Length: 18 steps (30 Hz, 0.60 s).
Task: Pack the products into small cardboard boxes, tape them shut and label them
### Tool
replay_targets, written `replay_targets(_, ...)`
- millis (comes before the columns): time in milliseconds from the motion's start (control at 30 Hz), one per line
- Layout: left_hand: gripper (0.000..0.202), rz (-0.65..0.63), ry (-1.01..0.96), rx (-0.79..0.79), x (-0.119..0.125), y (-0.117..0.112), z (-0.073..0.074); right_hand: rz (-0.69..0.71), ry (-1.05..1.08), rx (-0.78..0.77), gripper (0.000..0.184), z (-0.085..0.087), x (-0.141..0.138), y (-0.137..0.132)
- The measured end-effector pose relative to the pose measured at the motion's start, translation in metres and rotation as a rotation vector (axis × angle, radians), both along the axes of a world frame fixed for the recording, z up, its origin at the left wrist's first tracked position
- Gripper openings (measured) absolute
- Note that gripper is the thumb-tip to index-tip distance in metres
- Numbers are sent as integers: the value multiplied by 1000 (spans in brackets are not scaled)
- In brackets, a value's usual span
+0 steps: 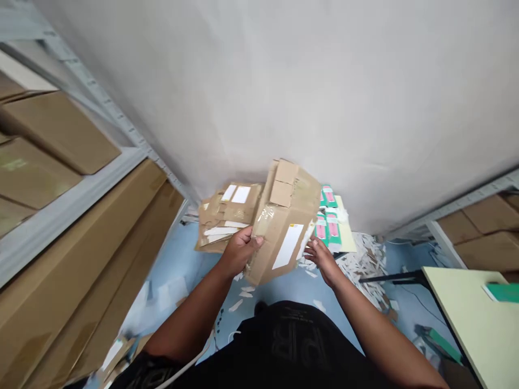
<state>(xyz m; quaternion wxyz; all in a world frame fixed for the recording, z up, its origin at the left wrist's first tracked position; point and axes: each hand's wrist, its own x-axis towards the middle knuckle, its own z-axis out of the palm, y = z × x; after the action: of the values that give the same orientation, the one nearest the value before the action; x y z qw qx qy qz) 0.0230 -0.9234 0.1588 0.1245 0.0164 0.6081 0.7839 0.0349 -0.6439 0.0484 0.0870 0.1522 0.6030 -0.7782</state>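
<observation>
My left hand point(240, 249) grips the left side of a brown cardboard box point(284, 216) that bears a white label and clear tape, its top flaps partly raised. Tilted, the box hangs above the floor near the wall. My right hand point(320, 258) rests at the box's lower right edge with its fingers spread. Just behind the box, flattened cardboard pieces point(227, 213) with white labels are piled on the floor.
Green and pink packets point(327, 219) lie by the wall on the right, with paper scraps point(365, 265) strewn over the blue floor. Large cartons point(81, 281) fill a metal shelf on the left. A pale green table point(474, 319) stands at right.
</observation>
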Motion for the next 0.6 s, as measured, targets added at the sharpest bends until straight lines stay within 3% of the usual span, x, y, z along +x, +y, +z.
replay_targets(133, 50, -221, 43, -84, -5, 102, 1, -152, 66, -47, 55, 5, 32, 78)
replay_targets(367, 47, -403, 252, -244, 4, 285, 1, -613, 59, -76, 50, -4, 104, 231)
replay_targets(467, 41, -523, 345, -265, 11, 350, 5, -734, 79, -33, 47, -8, 136, 288)
replay_targets(600, 44, -737, 297, -145, 17, 424, 2, -918, 41, -6, 38, -16, 170, 345)
